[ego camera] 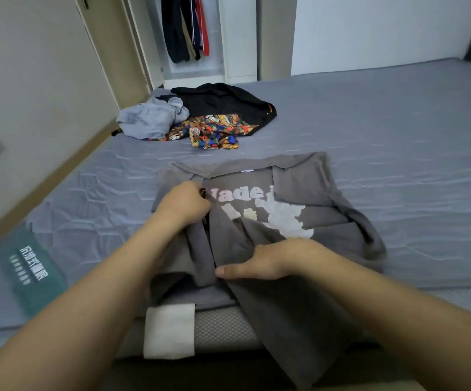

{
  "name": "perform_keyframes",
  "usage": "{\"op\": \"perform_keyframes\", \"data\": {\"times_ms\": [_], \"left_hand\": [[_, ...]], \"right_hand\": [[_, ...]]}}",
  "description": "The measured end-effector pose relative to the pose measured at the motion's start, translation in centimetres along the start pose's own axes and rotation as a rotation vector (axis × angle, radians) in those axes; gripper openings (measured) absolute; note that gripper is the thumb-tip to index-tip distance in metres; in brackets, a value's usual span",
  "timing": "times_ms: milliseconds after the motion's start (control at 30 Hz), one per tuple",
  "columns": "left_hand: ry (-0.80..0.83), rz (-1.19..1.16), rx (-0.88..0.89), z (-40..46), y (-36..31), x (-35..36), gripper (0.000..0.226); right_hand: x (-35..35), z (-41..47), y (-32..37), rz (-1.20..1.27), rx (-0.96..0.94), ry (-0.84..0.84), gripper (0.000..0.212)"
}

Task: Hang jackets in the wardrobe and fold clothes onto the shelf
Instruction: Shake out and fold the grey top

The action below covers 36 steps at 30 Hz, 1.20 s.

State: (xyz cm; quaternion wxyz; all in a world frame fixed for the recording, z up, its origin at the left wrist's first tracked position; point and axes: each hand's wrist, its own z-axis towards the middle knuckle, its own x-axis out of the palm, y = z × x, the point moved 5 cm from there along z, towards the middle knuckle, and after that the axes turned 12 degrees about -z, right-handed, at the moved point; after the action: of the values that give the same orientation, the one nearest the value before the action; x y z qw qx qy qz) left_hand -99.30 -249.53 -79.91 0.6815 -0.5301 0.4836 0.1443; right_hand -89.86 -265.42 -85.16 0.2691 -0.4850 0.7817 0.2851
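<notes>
A grey T-shirt with a pale print lies partly folded on the near part of the bed, its hem hanging over the front edge. My left hand grips a fold of the shirt at its left side, fingers curled into the cloth. My right hand lies on the shirt's lower middle, thumb stretched left; its fingers are hidden under a fold. Further back on the bed lie a light blue garment, a black jacket and a colourful patterned garment. The open wardrobe stands behind, with dark and red clothes hanging inside.
The bed has a grey-blue quilted mattress that runs far to the right. A green label and a white tag sit at its near edge. A wall runs along the left side of the bed.
</notes>
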Motion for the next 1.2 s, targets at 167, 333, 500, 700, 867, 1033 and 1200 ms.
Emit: {"op": "perform_keyframes", "data": {"times_ms": [167, 333, 500, 700, 867, 1033, 1200], "left_hand": [[-0.056, 0.014, -0.052, 1.8, 1.4, -1.6, 0.008], [-0.199, 0.201, -0.073, 2.7, 3.0, -3.8, 0.018], [-0.219, 0.389, -0.057, 4.3, 2.3, -3.7, 0.026], [-0.236, 0.522, -0.055, 6.7, 2.2, -3.0, 0.027], [-0.311, 0.629, -0.116, 9.3, 3.2, -3.1, 0.029], [-0.281, 0.617, -0.113, 14.9, 2.1, -4.2, 0.045], [-0.106, 0.505, -0.157, 19.4, 5.4, 0.3, 0.058]], "right_hand": [[-1.2, 0.3, 1.6, -0.398, 0.002, -0.177, 0.041], [-4.8, 0.2, -2.2, -0.279, 0.053, -0.065, 0.020], [-8.5, -0.5, -6.5, -0.173, 0.272, 0.067, 0.024], [-13.3, 0.1, -10.8, -0.797, 0.590, -0.151, 0.036], [-16.7, 2.3, -14.1, -0.766, 0.760, -0.268, 0.036], [-21.7, 6.1, -16.6, -0.633, 0.673, -0.637, 0.031], [-18.8, 12.4, -20.7, -0.267, 0.539, -0.589, 0.062]]}}
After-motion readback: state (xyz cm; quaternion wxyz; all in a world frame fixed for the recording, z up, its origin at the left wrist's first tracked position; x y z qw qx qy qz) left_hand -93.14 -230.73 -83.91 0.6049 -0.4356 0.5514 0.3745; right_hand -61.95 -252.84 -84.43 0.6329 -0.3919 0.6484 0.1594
